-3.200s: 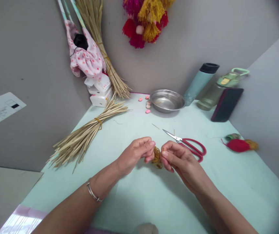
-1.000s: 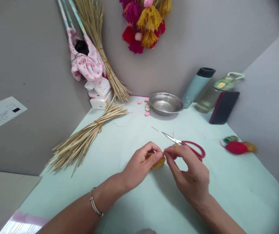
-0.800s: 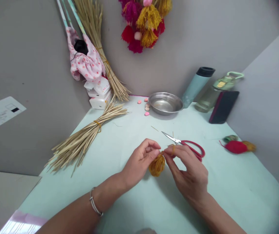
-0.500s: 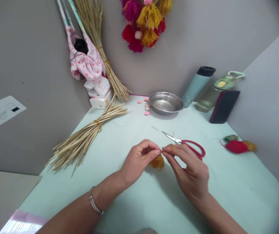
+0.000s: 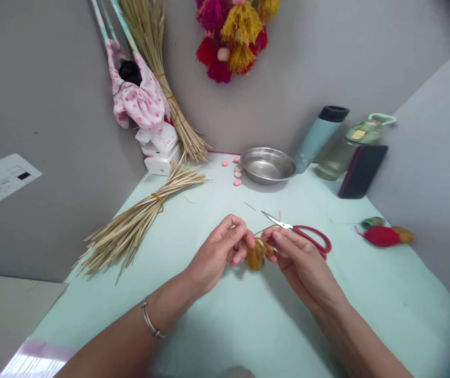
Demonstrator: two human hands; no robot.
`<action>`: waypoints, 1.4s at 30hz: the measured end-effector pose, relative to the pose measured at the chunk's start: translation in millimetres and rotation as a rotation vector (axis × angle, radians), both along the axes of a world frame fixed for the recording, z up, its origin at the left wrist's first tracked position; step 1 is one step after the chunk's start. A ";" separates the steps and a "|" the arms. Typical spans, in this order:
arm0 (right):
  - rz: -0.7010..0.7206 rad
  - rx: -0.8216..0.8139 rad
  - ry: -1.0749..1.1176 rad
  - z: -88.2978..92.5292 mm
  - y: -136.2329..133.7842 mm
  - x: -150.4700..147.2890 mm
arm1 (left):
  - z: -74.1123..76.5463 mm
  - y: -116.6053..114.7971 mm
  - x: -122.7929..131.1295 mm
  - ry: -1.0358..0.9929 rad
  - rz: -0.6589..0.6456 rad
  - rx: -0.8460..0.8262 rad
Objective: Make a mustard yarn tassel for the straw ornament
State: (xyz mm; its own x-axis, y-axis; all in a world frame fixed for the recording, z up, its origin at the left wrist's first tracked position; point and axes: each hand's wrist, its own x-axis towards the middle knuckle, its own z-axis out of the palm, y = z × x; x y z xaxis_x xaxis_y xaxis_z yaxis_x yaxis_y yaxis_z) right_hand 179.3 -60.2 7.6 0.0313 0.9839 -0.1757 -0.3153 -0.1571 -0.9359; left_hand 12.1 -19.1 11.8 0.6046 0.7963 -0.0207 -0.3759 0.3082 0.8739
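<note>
A small looped bundle of mustard-yellow yarn (image 5: 255, 256) hangs between my two hands, just above the pale green table. My left hand (image 5: 222, 247) pinches yarn at its top left, thumb against forefinger. On the other side my right hand (image 5: 297, 257) has its fingers closed on the yarn, with a strand stretching across from the left fingers. Exactly how the strand winds is too small to make out. Red-handled scissors (image 5: 311, 237) lie just beyond my right hand, blades pointing left and spread slightly.
Left of my hands lies a tied straw bundle (image 5: 142, 223). A metal bowl (image 5: 268, 167), pink beads (image 5: 237, 182), a blue tumbler (image 5: 321, 139), a green bottle (image 5: 343, 152) and a phone (image 5: 362, 172) line the back. Red and mustard yarn (image 5: 384, 236) lies at right.
My hands have shifted their grip on the yarn; the left moved slightly up and left. The loops now show more openly between the hands, and a strand stretches across.
</note>
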 end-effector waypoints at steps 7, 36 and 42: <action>0.063 -0.037 0.152 5.5 -4.5 -2.2 | -6.1 -1.4 0.7 0.083 -0.124 0.037; -0.071 0.266 -0.549 19.6 -16.2 3.4 | -7.6 -2.7 3.5 0.196 -0.011 0.182; 0.151 0.235 -0.489 14.7 -14.0 -12.1 | -2.1 -2.4 1.0 0.065 -0.032 0.078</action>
